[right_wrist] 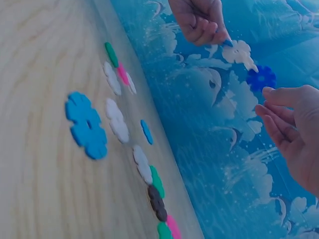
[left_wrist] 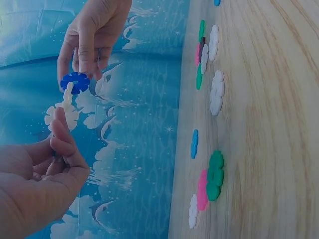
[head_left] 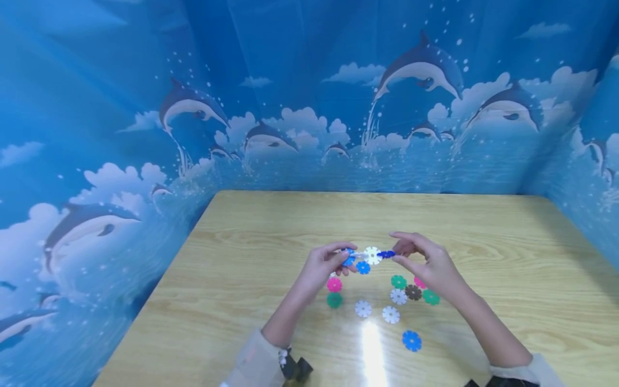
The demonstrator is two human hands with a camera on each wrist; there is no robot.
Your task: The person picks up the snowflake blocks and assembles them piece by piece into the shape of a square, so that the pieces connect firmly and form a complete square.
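Note:
Above the table, my left hand (head_left: 325, 263) pinches a light blue notched plastic snowflake disc (head_left: 347, 257) between thumb and fingers. That disc ends a short joined row: a white disc seen edge-on (head_left: 359, 256), a cream disc (head_left: 372, 255) and a dark blue disc (head_left: 386, 254). In the left wrist view the left fingers hide the light blue one. My right hand (head_left: 427, 263) is at the row's other end, a fingertip right at the edge of the dark blue disc. Its thumb and index finger stand apart in the head view, and the other fingers are loosely bent.
Loose discs lie on the wooden table (head_left: 232, 322): a blue one (head_left: 363, 267) under the row, pink (head_left: 335, 284) and green (head_left: 334, 300) at left, white (head_left: 363, 308), brown (head_left: 413, 292) and green (head_left: 431, 296) at right, blue (head_left: 412, 341) nearest. A dolphin-printed curtain (head_left: 300, 70) surrounds the table.

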